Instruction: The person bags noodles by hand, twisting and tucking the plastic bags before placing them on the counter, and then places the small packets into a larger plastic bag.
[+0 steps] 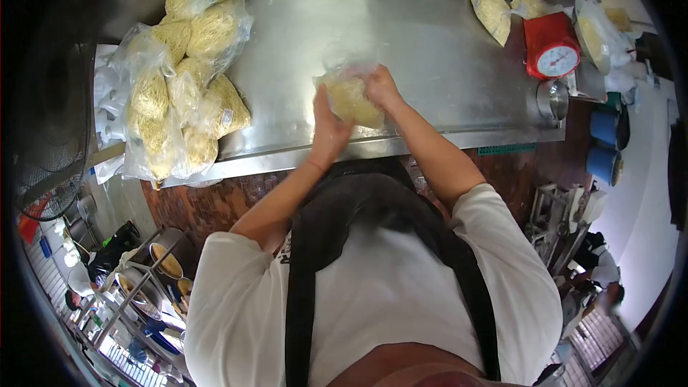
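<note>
A clear plastic bag of yellow noodles (355, 102) is between my hands, over the front part of the steel table (301, 21). My left hand (331, 123) presses along the bag's left side, its fingers partly behind the plastic. Closed on the upper right of the bag is my right hand (382, 88), near its gathered top. Motion blurs the bag's upper end. To the left lies a heap of similar filled noodle bags (215, 29).
A red dial scale (550, 46) stands at the right, with a metal bowl (552, 99) in front of it. More noodle bags (491, 14) lie behind the scale. A fan (54, 150) is at far left. Other people are in the background on both sides.
</note>
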The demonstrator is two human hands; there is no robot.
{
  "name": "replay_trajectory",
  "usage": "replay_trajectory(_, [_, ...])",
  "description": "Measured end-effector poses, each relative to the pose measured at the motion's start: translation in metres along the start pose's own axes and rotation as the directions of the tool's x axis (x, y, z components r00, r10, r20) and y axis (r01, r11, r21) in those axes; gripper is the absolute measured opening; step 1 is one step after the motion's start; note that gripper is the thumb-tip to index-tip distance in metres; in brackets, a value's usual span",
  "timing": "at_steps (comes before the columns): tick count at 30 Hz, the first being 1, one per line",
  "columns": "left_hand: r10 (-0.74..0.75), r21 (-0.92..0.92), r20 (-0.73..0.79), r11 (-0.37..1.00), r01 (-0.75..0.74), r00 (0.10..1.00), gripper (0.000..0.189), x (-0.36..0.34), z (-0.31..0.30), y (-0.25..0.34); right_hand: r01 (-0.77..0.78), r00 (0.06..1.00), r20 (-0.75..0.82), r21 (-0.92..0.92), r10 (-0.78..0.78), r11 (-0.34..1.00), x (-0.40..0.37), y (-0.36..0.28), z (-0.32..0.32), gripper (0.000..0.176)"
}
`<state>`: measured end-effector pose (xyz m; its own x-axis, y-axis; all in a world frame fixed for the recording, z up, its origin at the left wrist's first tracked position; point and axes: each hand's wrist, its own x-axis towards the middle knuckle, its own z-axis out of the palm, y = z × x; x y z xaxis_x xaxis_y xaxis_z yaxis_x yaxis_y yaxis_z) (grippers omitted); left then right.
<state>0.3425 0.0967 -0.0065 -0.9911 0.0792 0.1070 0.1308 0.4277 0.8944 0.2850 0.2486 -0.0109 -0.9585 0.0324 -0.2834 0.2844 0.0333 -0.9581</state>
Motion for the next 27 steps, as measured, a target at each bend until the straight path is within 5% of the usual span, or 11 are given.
replay_trajectory(2, [0.062, 0.285, 0.080, 0.955, -0.082, 0.995, 0.083, -0.026, 0.018, 0.004, -0.026, 0.991, -0.101, 0.474, 0.084, 0.880, 0.000, 0.011, 0.006, 0.023])
replay_trajectory(5, [0.056, 0.023, 0.283, 0.998, -0.065, 0.957, 0.102, 0.025, 0.031, -0.031, -0.176, 0.927, -0.200, 0.514, 0.316, 0.840, -0.021, -0.013, 0.028, 0.027])
replay_trajectory(8, [0.326, 0.336, 0.598, 0.728, -0.598, 0.733, 0.090, 0.092, -0.007, -0.042, 0.148, 0.978, -0.135, -0.097, -0.160, 0.984, -0.045, -0.040, 0.028, 0.011])
replay_trajectory(9, [0.449, 0.413, 0.453, 0.660, -0.628, 0.770, 0.065, 0.112, -0.025, -0.008, 0.309, 0.944, -0.024, -0.293, -0.330, 0.905, -0.057, -0.054, 0.026, 0.011])
replay_trajectory(11, [0.117, 0.407, 0.107, 0.901, -0.151, 0.987, 0.042, 0.139, -0.032, 0.000, 0.391, 0.895, 0.075, -0.607, -0.441, 0.691, -0.060, -0.105, 0.015, 0.018])
replay_trajectory(13, [-0.168, 0.150, 0.602, 0.984, 0.096, 0.780, 0.036, 0.116, -0.031, 0.024, 0.321, 0.878, 0.119, -0.865, -0.464, 0.386, -0.069, -0.141, 0.005, 0.020])
replay_trajectory(15, [-0.323, -0.410, 0.726, 0.504, 0.760, 0.607, 0.028, 0.069, -0.026, 0.067, 0.331, 0.934, 0.212, -0.814, -0.288, 0.477, -0.078, -0.132, -0.003, 0.018])
replay_trajectory(19, [-0.308, -0.575, 0.745, 0.153, 0.804, 0.592, 0.024, 0.049, 0.013, 0.035, 0.333, 0.941, 0.062, -0.321, -0.331, 0.886, -0.109, -0.062, -0.025, 0.015])
replay_trajectory(20, [-0.309, -0.599, 0.751, 0.053, 0.799, 0.583, 0.024, 0.043, 0.016, 0.031, 0.070, 0.997, 0.048, -0.074, -0.066, 0.995, -0.110, -0.044, -0.041, 0.012])
replay_trajectory(23, [-0.158, -0.008, 0.650, 0.977, 0.215, 0.743, 0.025, 0.030, -0.007, 0.024, -0.310, 0.947, 0.137, 0.152, 0.291, 0.938, -0.087, -0.020, -0.063, 0.012])
replay_trajectory(27, [0.097, 0.347, 0.541, 0.879, -0.327, 0.835, 0.013, 0.048, -0.037, 0.046, 0.247, 0.964, 0.060, -0.562, -0.259, 0.790, -0.040, -0.025, -0.004, 0.011])
